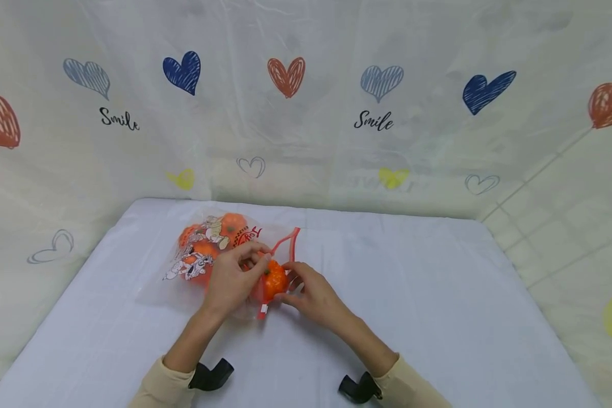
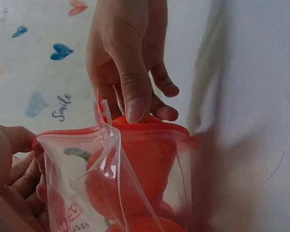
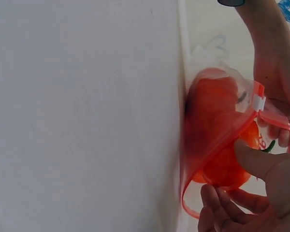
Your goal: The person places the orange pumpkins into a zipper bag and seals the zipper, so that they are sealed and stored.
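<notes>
A clear plastic zip bag [image 1: 165, 289] with printed pictures lies on the table, its red zip edge [image 1: 293, 249] towards the right and spread apart. Several glossy orange-red bell peppers show through the film. At the mouth sits one orange bell pepper [image 1: 274, 283] with a green stem. My right hand [image 1: 316, 294] holds it, thumb on the near side and fingers on the far side. My left hand [image 1: 232, 277] pinches the bag's edge; in the left wrist view the left fingers [image 2: 9, 179] grip the red strip. A white slider [image 3: 259, 103] sits on the zip.
A white cloth covers the table [image 1: 413, 294]. Behind it hangs a pale curtain [image 1: 326, 147] printed with hearts and "Smile". Black wrist mounts [image 1: 211, 375] sit at both sleeve cuffs.
</notes>
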Demonstrator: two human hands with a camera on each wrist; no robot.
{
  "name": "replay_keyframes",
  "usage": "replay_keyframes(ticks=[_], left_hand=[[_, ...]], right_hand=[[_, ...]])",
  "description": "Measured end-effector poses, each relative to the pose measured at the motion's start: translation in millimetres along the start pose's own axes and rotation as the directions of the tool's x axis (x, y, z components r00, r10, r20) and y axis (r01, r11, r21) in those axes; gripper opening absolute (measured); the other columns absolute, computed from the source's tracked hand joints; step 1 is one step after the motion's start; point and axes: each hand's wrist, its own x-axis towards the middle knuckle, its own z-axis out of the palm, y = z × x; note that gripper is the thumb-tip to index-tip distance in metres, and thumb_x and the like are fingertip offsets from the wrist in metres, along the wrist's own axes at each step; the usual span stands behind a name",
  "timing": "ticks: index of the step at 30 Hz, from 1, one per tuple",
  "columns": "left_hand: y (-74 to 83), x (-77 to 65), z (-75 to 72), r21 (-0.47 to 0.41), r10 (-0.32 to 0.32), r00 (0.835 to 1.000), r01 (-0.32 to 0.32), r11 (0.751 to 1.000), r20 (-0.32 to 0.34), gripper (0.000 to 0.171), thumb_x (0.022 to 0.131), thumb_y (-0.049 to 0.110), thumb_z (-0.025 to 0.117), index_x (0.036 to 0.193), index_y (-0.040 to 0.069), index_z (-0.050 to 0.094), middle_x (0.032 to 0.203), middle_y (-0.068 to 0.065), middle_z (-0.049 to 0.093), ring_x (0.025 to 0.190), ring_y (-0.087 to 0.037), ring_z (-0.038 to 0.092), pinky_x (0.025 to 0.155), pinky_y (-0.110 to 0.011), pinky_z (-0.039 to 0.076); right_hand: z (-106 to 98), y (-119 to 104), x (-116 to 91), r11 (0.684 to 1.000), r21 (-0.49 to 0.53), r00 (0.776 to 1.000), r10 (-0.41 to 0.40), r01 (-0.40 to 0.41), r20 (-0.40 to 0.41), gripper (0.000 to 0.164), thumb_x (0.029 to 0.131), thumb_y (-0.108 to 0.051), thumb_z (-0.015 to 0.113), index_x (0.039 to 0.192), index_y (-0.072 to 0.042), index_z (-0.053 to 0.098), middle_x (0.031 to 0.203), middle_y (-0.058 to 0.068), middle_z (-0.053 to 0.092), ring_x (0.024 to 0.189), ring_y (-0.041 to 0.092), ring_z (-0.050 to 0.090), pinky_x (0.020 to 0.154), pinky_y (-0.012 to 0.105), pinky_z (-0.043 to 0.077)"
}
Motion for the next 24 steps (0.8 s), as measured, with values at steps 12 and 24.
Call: replay_keyframes(ticks=[12, 24], left_hand=[[2.2, 2.4, -0.8, -0.016, -0.017, 1.0, 0.017, 1.0, -0.009, 0.011, 0.096, 0.02, 0.074, 0.106, 0.016, 0.078, 0.078, -0.003, 0.068, 0.072, -0.018, 0.059, 0.064, -0.021, 0.049], [1.4, 1.9, -1.1, -0.034, -0.005, 1.0, 0.004, 0.999, -0.012, 0.011, 0.097, 0.022, 0.074, 0.107, 0.018, 0.078, 0.079, -0.003, 0.069, 0.071, -0.017, 0.059, 0.062, -0.021, 0.048]], right_hand=[[-11.5, 2.9, 4.3, 0.999, 0.051, 0.993, 0.011, -0.005, -0.114, 0.062, 0.09, -0.018, 0.081, 0.146, -0.009, 0.054, 0.116, 0.006, 0.067, 0.096, 0.019, 0.066, 0.086, 0.029, 0.058], [-1.4, -6.3, 26.1, 0.995, 0.097, 0.975, 0.026, -0.005, -0.222, 0.064, 0.089, -0.023, 0.083, 0.146, -0.012, 0.055, 0.109, 0.008, 0.07, 0.089, 0.018, 0.066, 0.075, 0.023, 0.058]])
